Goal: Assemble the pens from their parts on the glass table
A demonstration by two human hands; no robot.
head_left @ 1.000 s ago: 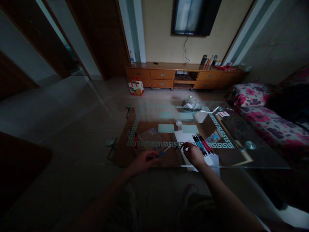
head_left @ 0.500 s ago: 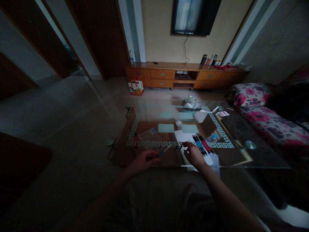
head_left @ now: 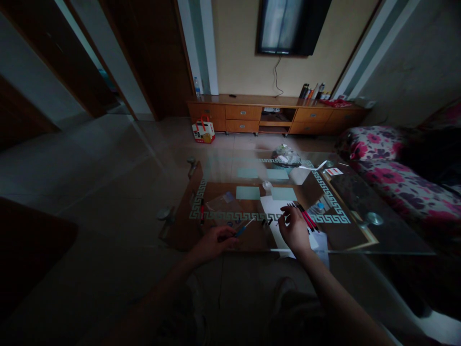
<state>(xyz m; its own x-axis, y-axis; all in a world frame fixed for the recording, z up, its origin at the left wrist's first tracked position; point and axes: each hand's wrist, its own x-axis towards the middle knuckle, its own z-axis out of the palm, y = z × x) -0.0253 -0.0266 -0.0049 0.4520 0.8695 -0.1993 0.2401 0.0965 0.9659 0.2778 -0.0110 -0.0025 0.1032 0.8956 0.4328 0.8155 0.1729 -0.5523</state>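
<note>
My left hand (head_left: 218, 240) is closed around a blue pen (head_left: 240, 231), whose pale thin end points up and right over the glass table. My right hand (head_left: 293, 229) hovers above a row of pens on white paper, its fingers loosely bent and apart, with nothing visible in them. It covers most of the blue pens, while the red pens (head_left: 309, 218) show just to its right. Small black pen parts (head_left: 266, 222) lie on the glass between my hands. The white paper (head_left: 271, 204) extends beneath the pens.
A clear plastic bag (head_left: 220, 202) and a red pen (head_left: 202, 211) lie on the table's left side. Farther back are a crumpled plastic bag (head_left: 286, 154) and a red-and-white card (head_left: 333, 171). A flowered sofa (head_left: 399, 175) stands right; a low cabinet (head_left: 243, 113) lies beyond.
My right hand has moved from beside the small black parts to the right, over the blue pens, which it now hides. My left hand keeps the blue pen in nearly the same place.
</note>
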